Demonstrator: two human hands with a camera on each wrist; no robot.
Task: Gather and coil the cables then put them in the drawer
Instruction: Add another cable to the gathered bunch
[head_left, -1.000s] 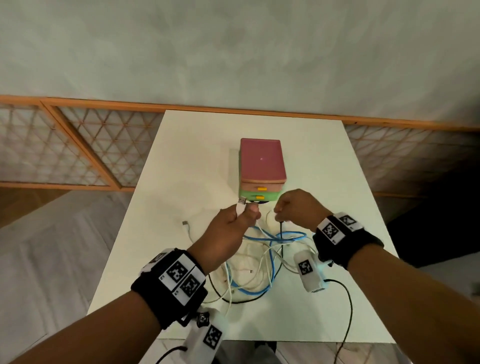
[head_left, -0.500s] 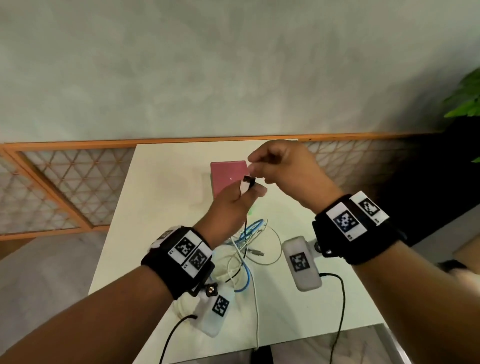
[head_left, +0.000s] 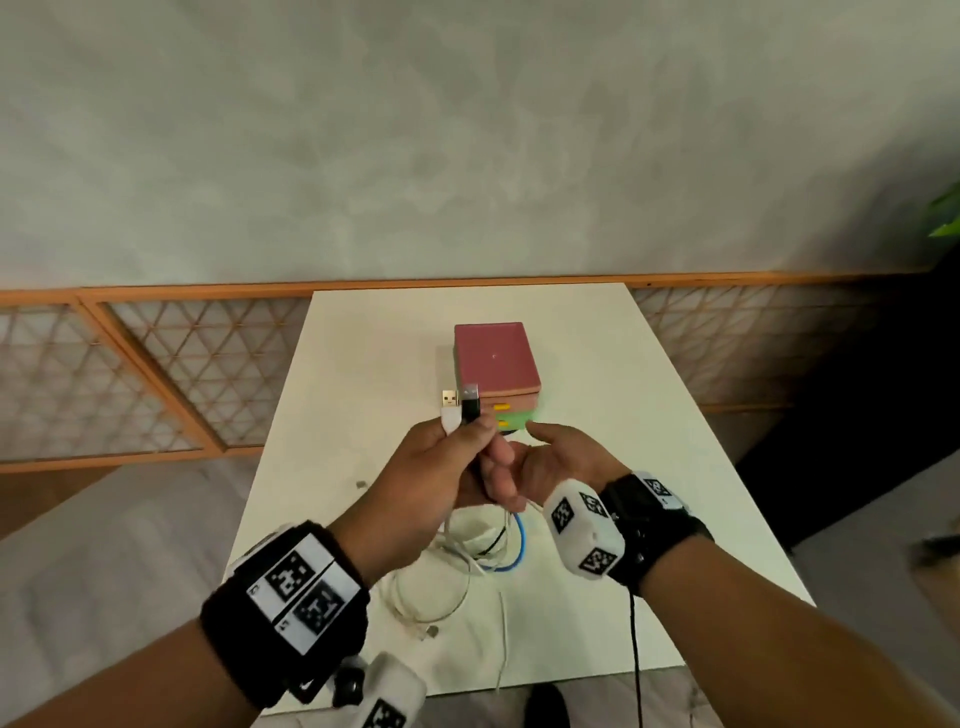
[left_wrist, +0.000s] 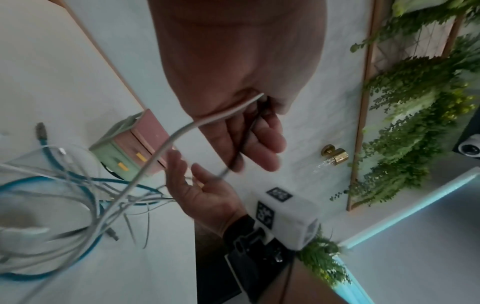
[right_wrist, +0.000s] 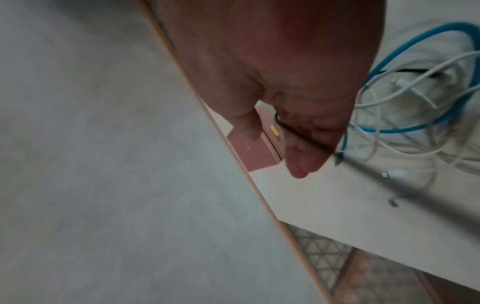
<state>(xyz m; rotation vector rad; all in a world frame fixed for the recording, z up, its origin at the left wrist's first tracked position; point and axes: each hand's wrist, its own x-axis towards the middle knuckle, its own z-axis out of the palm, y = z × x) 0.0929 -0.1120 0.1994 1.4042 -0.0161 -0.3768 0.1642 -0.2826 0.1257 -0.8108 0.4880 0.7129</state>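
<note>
My left hand (head_left: 467, 434) grips two cable ends side by side, a white USB plug (head_left: 450, 408) and a black USB plug (head_left: 470, 402), both pointing up in front of the pink and green drawer box (head_left: 496, 364). In the left wrist view the left hand (left_wrist: 249, 139) grips the white cable (left_wrist: 166, 144) and the black cable (left_wrist: 241, 144). My right hand (head_left: 553, 454) lies palm up just right of it, fingers relaxed; the black cable (right_wrist: 303, 137) runs across its fingers. The tangle of white, black and blue cables (head_left: 488, 556) lies on the table below both hands.
The white table (head_left: 623, 415) has its drawer box at mid-depth, drawers shut. A small loose connector (head_left: 360, 485) lies to the left. One white cable (head_left: 503, 649) hangs over the near edge. A wooden lattice rail (head_left: 156, 364) runs behind the table.
Half a second ago my right hand pinched the black plug next to the white one. Now my left hand holds both plugs, and my right hand has let go and dropped lower, palm up.
</note>
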